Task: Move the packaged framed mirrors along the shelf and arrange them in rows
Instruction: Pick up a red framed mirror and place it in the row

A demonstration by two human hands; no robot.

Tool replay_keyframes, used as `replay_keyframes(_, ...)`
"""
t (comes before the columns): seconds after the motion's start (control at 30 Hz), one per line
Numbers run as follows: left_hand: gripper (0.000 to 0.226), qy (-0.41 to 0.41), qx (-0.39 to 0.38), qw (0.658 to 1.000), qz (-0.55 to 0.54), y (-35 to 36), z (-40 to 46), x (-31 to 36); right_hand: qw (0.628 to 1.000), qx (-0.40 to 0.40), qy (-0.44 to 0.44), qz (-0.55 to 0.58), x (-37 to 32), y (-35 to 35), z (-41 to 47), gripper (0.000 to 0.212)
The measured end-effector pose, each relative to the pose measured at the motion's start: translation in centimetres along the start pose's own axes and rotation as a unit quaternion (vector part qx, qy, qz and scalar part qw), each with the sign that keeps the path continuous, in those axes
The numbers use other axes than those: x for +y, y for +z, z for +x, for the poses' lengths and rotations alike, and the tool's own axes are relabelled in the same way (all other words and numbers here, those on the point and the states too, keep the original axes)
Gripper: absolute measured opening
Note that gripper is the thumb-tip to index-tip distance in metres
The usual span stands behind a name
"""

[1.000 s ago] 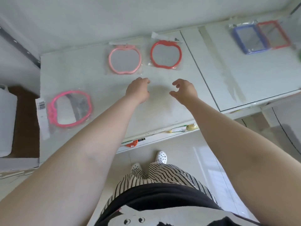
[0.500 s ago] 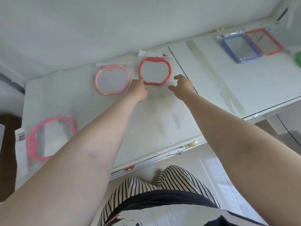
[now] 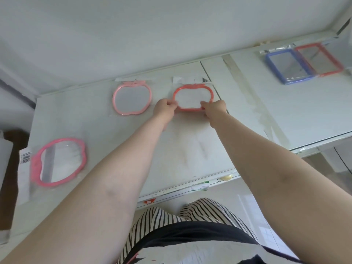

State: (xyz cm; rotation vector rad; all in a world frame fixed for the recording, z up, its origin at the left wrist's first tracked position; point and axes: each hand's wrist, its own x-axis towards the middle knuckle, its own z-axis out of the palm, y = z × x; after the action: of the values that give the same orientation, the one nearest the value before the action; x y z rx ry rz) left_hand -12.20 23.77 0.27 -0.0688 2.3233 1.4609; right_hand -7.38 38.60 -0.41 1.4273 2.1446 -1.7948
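An orange-red apple-shaped mirror (image 3: 192, 90) in a clear packet sits near the back of the white shelf (image 3: 190, 149). My left hand (image 3: 165, 108) pinches its near left rim and my right hand (image 3: 214, 108) pinches its near right rim; its front edge looks tipped up. To its left lies a pale pink apple mirror (image 3: 132, 99), flat and untouched. A brighter pink apple mirror (image 3: 58, 161) lies near the shelf's front left. Far right at the back, a blue rectangular mirror (image 3: 288, 66) and a red rectangular mirror (image 3: 319, 59) lie side by side, overlapping.
The back wall (image 3: 152, 35) rises just behind the mirrors. A seam (image 3: 211, 82) divides the shelf into two boards. Price labels (image 3: 200, 186) run along the front edge. A white box (image 3: 3, 159) stands at the far left beyond the shelf end.
Both hands reached forward from the middle of the shelf and closed on the orange-red mirror's near rim. Its front edge has lifted. The other mirrors have not moved.
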Motion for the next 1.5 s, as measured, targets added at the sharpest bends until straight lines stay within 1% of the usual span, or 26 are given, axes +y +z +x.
replay_keyframes(0.07, 0.014, -0.038, 0.013, 0.998, -0.049, 0.0, -1.0, 0.0, 0.998, -0.011, 0.035, 0.06, 0.0, -0.5, -0.9, 0.015)
replay_keyframes(0.13, 0.014, -0.075, 0.049, 0.991, -0.105, -0.2, -2.0, 0.0, 0.989, -0.031, 0.056, 0.137, 0.1, -1.0, -2.0, 0.015)
replay_keyframes(0.2, 0.025, -0.107, 0.057, 0.977, -0.174, -0.6, -3.1, 0.1, 0.981, -0.052, 0.054, 0.181, 0.5, -1.7, -3.3, 0.017)
replay_keyframes(0.23, 0.027, -0.121, 0.045, 0.972, -0.195, -0.8, -3.7, 0.1, 0.979, -0.061, 0.048, 0.187, 0.9, -2.1, -3.9, 0.018)
replay_keyframes(0.3, 0.024, -0.141, 0.006, 0.964, -0.224, -1.2, -5.1, 0.1, 0.98, -0.068, 0.042, 0.183, 1.8, -2.9, -5.4, 0.019)
replay_keyframes(0.37, 0.022, -0.15, -0.023, 0.957, -0.249, -1.6, -6.9, 0.1, 0.98, -0.062, 0.037, 0.187, 2.8, -4.0, -7.1, 0.021)
replay_keyframes(0.43, 0.022, -0.144, -0.043, 0.957, -0.249, -1.6, -8.9, -0.1, 0.98, -0.043, 0.021, 0.193, 4.1, -5.3, -8.9, 0.021)
replay_keyframes(0.57, 0.02, -0.114, -0.076, 0.956, -0.259, -0.8, -13.3, -1.7, 0.98, 0.012, -0.018, 0.197, 7.8, -8.1, -13.5, 0.011)
replay_keyframes(0.7, 0.015, -0.084, -0.121, 0.959, -0.241, 0.9, -18.4, -4.6, 0.984, 0.061, -0.001, 0.168, 13.0, -10.9, -18.5, 0.025)
replay_keyframes(0.8, 0.02, -0.073, -0.163, 0.96, -0.217, 2.9, -22.0, -6.4, 0.984, 0.1, 0.02, 0.148, 16.5, -13.4, -21.5, 0.021)
replay_keyframes(0.97, 0.018, -0.061, -0.218, 0.955, -0.194, 7.0, -26.5, -6.7, 0.974, 0.146, 0.025, 0.169, 20.9, -18.3, -24.7, 0.026)
replay_keyframes(1.1, 0.019, -0.058, -0.249, 0.952, -0.169, 11.9, -29.1, -6.1, 0.968, 0.169, 0.028, 0.185, 23.8, -23.3, -25.0, 0.029)
replay_keyframes(1.2, 0.022, -0.05, -0.262, 0.951, -0.156, 16.7, -31.1, -5.5, 0.964, 0.179, 0.028, 0.193, 26.0, -27.7, -24.6, 0.027)
replay_keyframes(1.37, 0.023, -0.056, -0.257, 0.956, -0.133, 25.0, -34.9, -3.9, 0.967, 0.183, 0.041, 0.173, 28.8, -36.1, -23.6, 0.02)
replay_keyframes(1.5, 0.017, -0.052, -0.267, 0.952, -0.142, 31.1, -37.0, -1.8, 0.968, 0.188, 0.034, 0.165, 30.0, -42.6, -22.3, 0.02)
